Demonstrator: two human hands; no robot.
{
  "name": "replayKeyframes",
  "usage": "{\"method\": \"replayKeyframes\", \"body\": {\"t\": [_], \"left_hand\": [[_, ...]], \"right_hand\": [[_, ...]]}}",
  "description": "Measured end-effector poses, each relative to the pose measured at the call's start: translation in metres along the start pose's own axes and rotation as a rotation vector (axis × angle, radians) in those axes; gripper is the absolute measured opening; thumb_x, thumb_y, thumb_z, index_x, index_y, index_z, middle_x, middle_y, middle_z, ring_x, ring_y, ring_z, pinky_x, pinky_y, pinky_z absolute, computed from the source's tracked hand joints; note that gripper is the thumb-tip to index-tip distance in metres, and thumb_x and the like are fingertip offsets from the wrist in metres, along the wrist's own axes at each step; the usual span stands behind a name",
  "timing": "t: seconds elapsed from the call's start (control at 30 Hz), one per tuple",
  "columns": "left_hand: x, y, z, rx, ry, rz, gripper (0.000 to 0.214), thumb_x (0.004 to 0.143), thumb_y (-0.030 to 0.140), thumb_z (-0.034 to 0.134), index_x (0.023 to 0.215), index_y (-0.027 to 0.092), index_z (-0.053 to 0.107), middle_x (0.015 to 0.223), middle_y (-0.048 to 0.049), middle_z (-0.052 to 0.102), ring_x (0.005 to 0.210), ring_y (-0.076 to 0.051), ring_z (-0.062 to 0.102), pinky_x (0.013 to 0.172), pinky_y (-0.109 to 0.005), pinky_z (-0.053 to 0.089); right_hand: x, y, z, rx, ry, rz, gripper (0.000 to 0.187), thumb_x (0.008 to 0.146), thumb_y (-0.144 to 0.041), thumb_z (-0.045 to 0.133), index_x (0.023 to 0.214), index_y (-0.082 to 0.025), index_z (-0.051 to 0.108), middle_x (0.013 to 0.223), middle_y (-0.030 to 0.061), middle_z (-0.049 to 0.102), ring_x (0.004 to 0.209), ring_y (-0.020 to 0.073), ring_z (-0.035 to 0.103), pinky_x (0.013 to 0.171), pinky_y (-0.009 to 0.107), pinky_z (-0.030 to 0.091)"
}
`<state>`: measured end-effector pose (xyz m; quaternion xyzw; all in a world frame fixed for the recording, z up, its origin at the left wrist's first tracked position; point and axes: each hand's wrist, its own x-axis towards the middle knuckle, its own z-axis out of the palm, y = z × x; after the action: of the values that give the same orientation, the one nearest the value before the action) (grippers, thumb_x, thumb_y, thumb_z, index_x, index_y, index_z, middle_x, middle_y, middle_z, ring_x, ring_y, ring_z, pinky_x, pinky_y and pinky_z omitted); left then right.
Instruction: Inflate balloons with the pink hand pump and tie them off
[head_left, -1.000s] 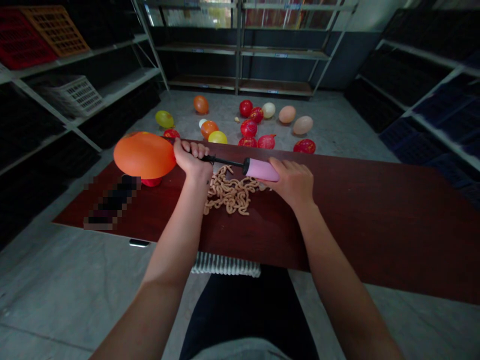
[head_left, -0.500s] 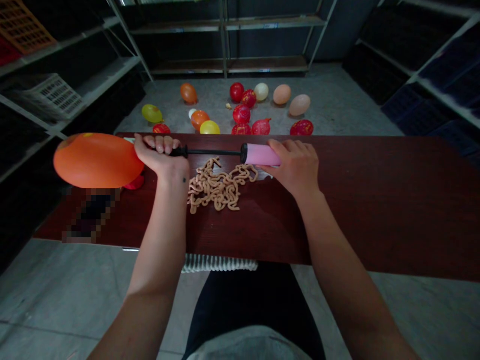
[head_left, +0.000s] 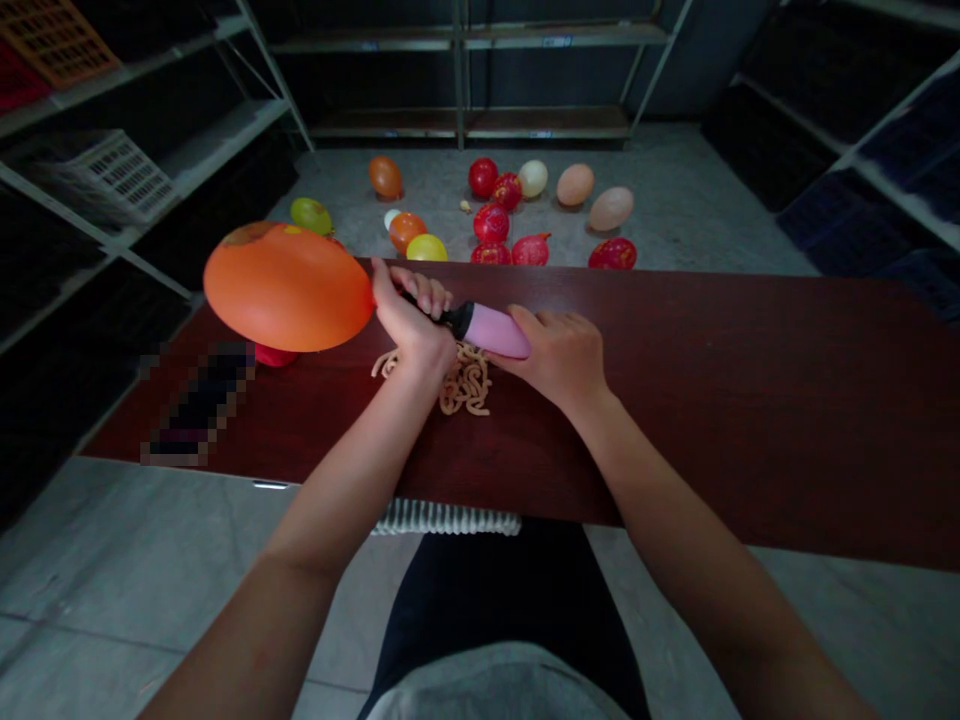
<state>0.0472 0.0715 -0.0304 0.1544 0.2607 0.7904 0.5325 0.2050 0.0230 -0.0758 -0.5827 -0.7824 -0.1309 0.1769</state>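
My left hand (head_left: 411, 320) is closed around the black end of a hand pump and the neck of a large inflated orange balloon (head_left: 289, 288), which sticks out to the left above the table. My right hand (head_left: 559, 355) grips the pump's pink barrel (head_left: 495, 330). The two hands are close together, and the pump's black rod is pushed in and hidden. Partly hidden below both hands, a pile of limp tan balloons (head_left: 466, 385) lies on the dark red table (head_left: 750, 400).
A small red object (head_left: 274, 355) sits under the orange balloon, beside a blurred dark item (head_left: 195, 405). Several inflated balloons (head_left: 517, 215) lie on the floor beyond the table. Metal shelving lines the walls, with a white crate (head_left: 124, 175) at left. A white ribbed object (head_left: 446, 518) sits under the table's near edge.
My hands have come together, pushing the black rod into the pink barrel. The orange balloon has moved right with my left hand. The tan pile is now more covered.
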Motion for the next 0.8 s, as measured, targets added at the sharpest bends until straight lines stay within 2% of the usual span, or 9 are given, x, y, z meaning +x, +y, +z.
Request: {"method": "replayKeyframes", "body": {"t": [0.1,0.33,0.47,0.63,0.8], "left_hand": [[0.004,-0.001,-0.001,-0.013,0.018,-0.009,0.058,0.102,0.05,0.037,0.053,0.019,0.029,0.04,0.0059,0.018,0.033,-0.008,0.019,0.038,-0.025,0.02],[0.024,0.015,-0.004,-0.049,0.091,0.025,0.057,0.099,0.056,0.041,0.057,0.02,0.026,0.041,0.0073,0.021,0.033,-0.007,0.019,0.038,-0.025,0.02],[0.036,0.023,-0.01,-0.067,0.123,0.06,0.058,0.099,0.057,0.039,0.056,0.02,0.024,0.04,0.0069,0.021,0.033,-0.007,0.018,0.039,-0.025,0.019],[0.052,0.04,-0.024,-0.028,0.084,0.078,0.058,0.101,0.05,0.038,0.054,0.02,0.023,0.04,0.0044,0.022,0.033,-0.008,0.021,0.042,-0.028,0.022],[0.048,0.053,-0.02,-0.032,0.122,0.058,0.053,0.105,0.042,0.03,0.058,0.019,0.02,0.041,0.0042,0.02,0.034,-0.009,0.019,0.044,-0.028,0.023]], "right_hand": [[0.003,-0.005,0.002,0.013,0.0,0.011,0.065,0.084,-0.071,0.05,0.126,-0.022,0.061,0.096,0.0095,0.071,0.081,0.0234,0.059,0.072,0.033,0.03],[0.011,-0.004,0.0,-0.039,0.036,-0.004,0.068,0.087,-0.073,0.042,0.13,-0.023,0.058,0.102,0.0121,0.07,0.09,0.0269,0.058,0.076,0.036,0.03],[0.009,0.008,-0.002,-0.061,0.045,0.001,0.069,0.085,-0.074,0.044,0.131,-0.024,0.057,0.104,0.0114,0.069,0.094,0.028,0.056,0.079,0.037,0.031],[0.008,0.029,-0.006,-0.077,0.041,-0.021,0.064,0.088,-0.068,0.045,0.132,-0.023,0.057,0.103,0.0115,0.068,0.096,0.0284,0.054,0.083,0.04,0.03],[0.008,0.045,-0.01,-0.084,0.068,-0.006,0.063,0.086,-0.068,0.048,0.13,-0.024,0.058,0.101,0.0103,0.067,0.097,0.0286,0.053,0.086,0.042,0.03]]}}
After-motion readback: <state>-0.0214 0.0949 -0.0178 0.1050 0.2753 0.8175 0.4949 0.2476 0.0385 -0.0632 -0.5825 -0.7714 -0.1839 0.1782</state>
